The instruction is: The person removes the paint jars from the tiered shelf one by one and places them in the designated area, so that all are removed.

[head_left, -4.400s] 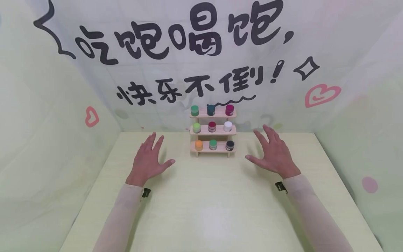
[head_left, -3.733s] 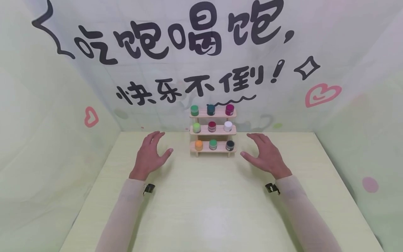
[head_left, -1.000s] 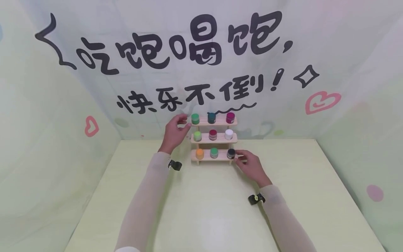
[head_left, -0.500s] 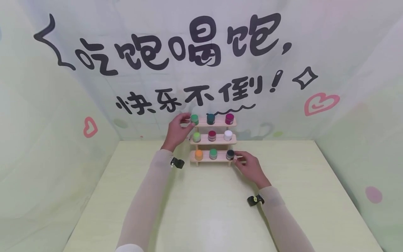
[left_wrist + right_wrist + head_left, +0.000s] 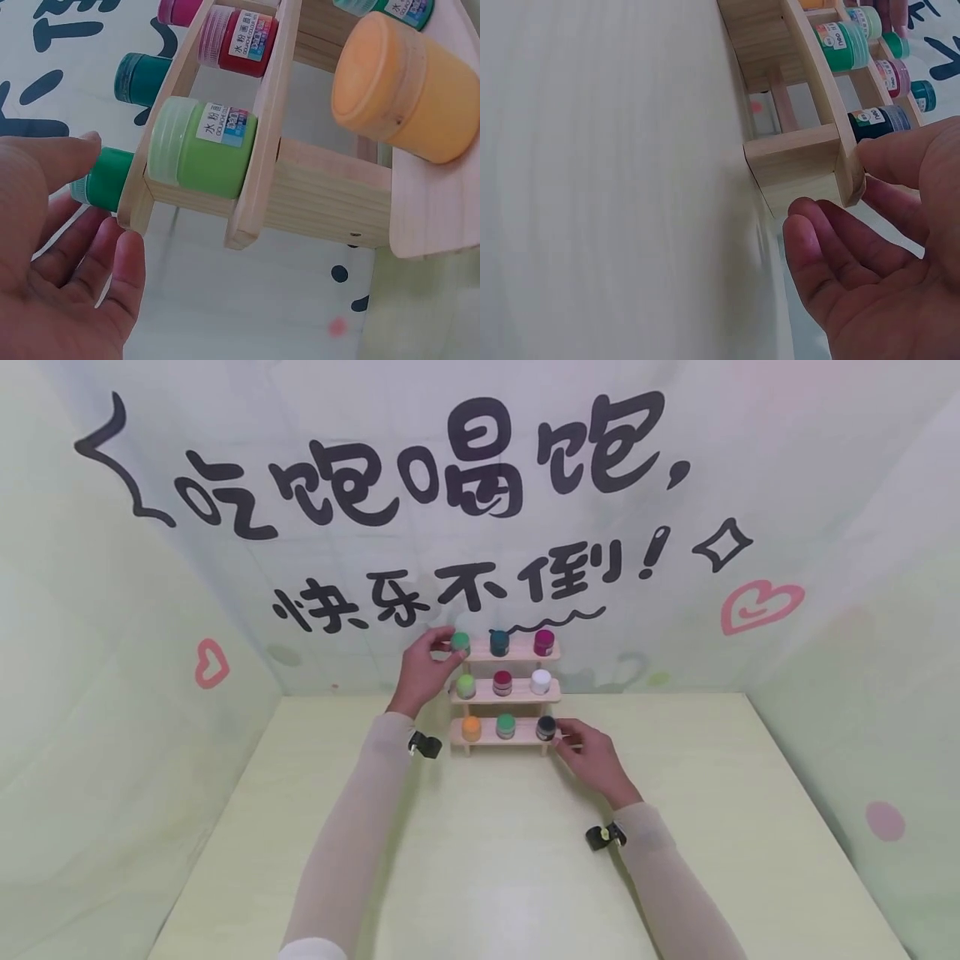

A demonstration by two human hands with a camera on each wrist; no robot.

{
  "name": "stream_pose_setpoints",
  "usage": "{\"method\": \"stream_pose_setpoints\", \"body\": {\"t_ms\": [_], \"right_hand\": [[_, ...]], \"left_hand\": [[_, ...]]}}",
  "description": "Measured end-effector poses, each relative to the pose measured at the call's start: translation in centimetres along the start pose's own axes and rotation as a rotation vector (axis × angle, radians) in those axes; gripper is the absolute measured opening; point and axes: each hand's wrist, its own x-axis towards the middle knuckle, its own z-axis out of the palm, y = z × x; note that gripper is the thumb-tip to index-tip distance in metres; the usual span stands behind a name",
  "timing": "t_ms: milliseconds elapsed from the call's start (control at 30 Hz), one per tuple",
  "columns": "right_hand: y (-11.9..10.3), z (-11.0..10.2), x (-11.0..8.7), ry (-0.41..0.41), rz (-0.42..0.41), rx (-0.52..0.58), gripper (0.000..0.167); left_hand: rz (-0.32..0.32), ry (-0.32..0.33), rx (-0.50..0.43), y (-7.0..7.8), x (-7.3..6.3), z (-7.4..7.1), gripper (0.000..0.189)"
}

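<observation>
A three-tier wooden rack (image 5: 504, 692) carries small paint jars in rows. My left hand (image 5: 426, 672) is at the top tier's left end, pinching the green paint jar (image 5: 110, 180) between thumb and fingers; the jar is upright on its shelf. At the bottom tier's right end, my right hand (image 5: 596, 762) has its thumb and forefinger around the black paint jar (image 5: 546, 728). In the right wrist view, the thumb lies against this dark jar (image 5: 877, 122), while the other fingers curl below the shelf end. The forefinger's tip is partly hidden.
Between the hands stand other jars: teal (image 5: 499, 643), magenta (image 5: 543, 642), light green (image 5: 466, 686), dark red (image 5: 502, 683), white (image 5: 541, 682), orange (image 5: 471, 728) and another green jar (image 5: 506, 727). The rack stands at the back of a pale table (image 5: 480, 860), before a printed cloth backdrop (image 5: 360, 552).
Both hands, earlier spread open on either side of the rack, have moved inward. The left has closed on the green paint jar, the right on the black one. The jars keep their places.
</observation>
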Motion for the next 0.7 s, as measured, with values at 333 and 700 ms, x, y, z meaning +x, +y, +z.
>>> {"method": "stream_pose_setpoints", "body": {"t_ms": [333, 700], "right_hand": [[0.08, 0.06, -0.04, -0.004, 0.048, 0.047, 0.039], [0.39, 0.35, 0.39, -0.027, 0.065, 0.124, 0.040]], "left_hand": [[0.014, -0.011, 0.006, -0.19, 0.64, 0.33, 0.051], [-0.013, -0.007, -0.017, -0.20, 0.49, -0.15, 0.049]]}}
